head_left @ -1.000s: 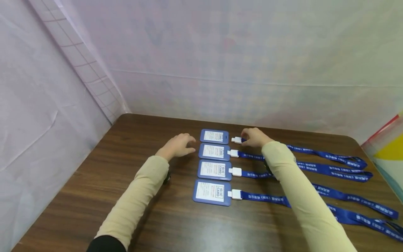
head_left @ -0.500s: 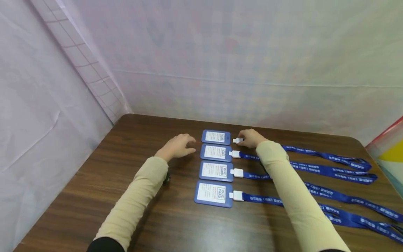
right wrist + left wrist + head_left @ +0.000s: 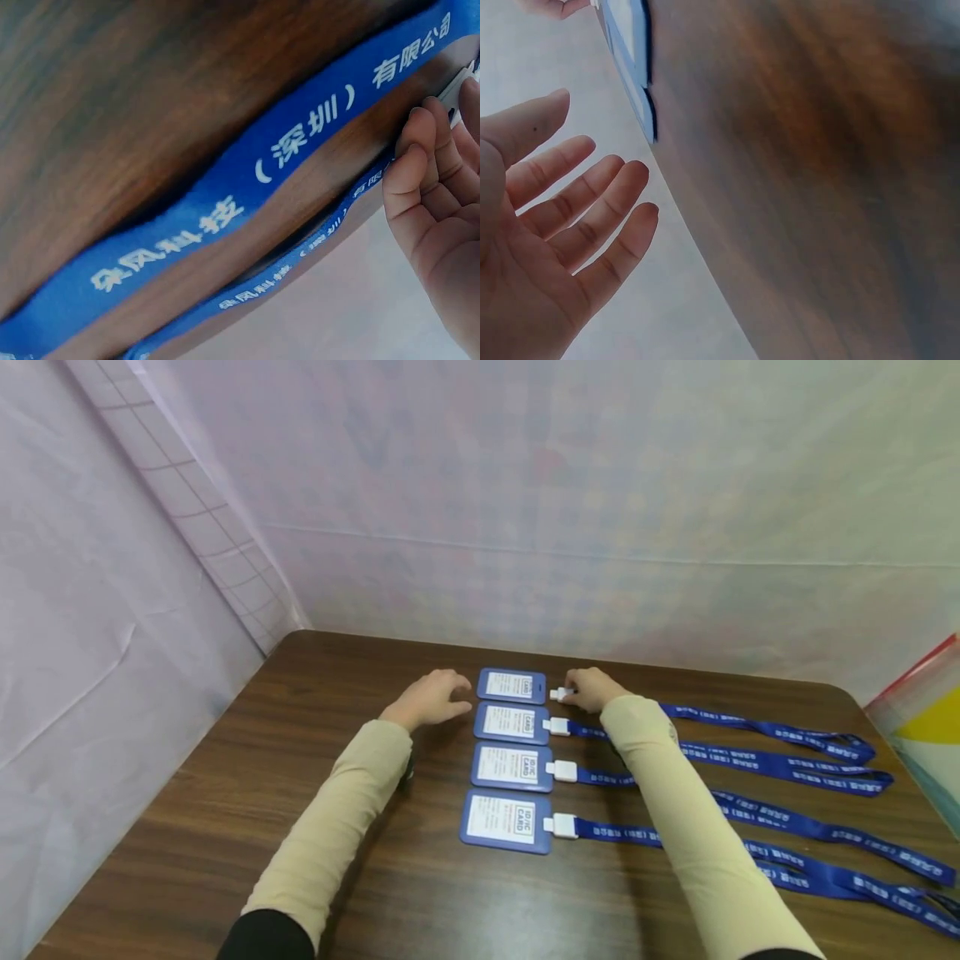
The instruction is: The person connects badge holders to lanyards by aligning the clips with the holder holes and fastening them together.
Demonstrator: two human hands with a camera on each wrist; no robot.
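Note:
Several blue ID card holders lie in a column on the brown table [image 3: 420,893]. My right hand [image 3: 595,689] pinches the white clip [image 3: 557,694] of the farthest lanyard [image 3: 750,723], a short gap right of the farthest card holder [image 3: 512,685]. In the right wrist view its curled fingertips sit at the clip, beside the blue printed strap [image 3: 307,127]. My left hand [image 3: 431,696] is just left of that farthest holder, fingers relaxed and apart, holding nothing. The left wrist view shows its palm [image 3: 532,255] near the holders' edge [image 3: 634,67].
Three nearer card holders, including the nearest one [image 3: 506,820], have white clips [image 3: 565,826] at their right ends. Their blue lanyards [image 3: 840,835] stretch toward the table's right side. A white sheet [image 3: 525,510] hangs behind the table. A yellow and red item [image 3: 930,710] is at far right.
My right hand has moved left along the farthest lanyard onto its white clip. My left hand has shifted slightly right and away from me, closer to the farthest holder.

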